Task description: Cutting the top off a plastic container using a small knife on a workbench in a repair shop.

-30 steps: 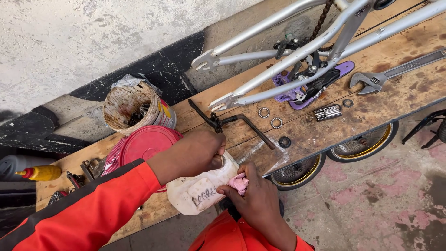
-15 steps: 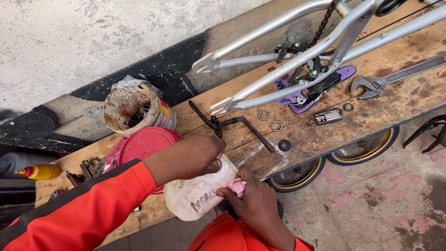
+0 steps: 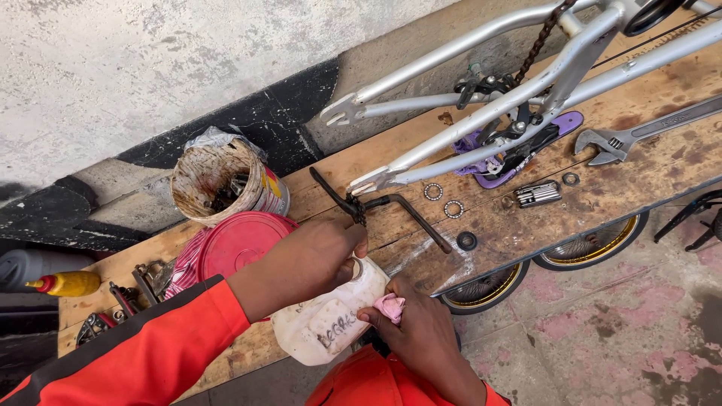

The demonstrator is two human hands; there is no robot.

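My left hand [image 3: 312, 259] grips the neck of a dirty white plastic jug [image 3: 325, 322] that lies tilted at the front edge of the wooden bench [image 3: 669, 162]. My right hand [image 3: 421, 338] holds a small pink rag [image 3: 389, 307] pressed against the jug's side. Just beyond my left hand lies a black bicycle crank arm [image 3: 391, 207]. Both sleeves are orange-red.
A silver bicycle frame [image 3: 511, 98] with a chain lies across the bench, over a purple part [image 3: 519, 150]. Bearing rings [image 3: 444, 199], a multi-tool [image 3: 538, 194] and an adjustable wrench [image 3: 624, 139] lie near it. A stained tub [image 3: 222, 184], red lid [image 3: 241, 244], and wheels [image 3: 579, 248] under the bench.
The view has shifted slightly. My right hand with the pink rag has slid a little along the jug; my left hand keeps its grip.
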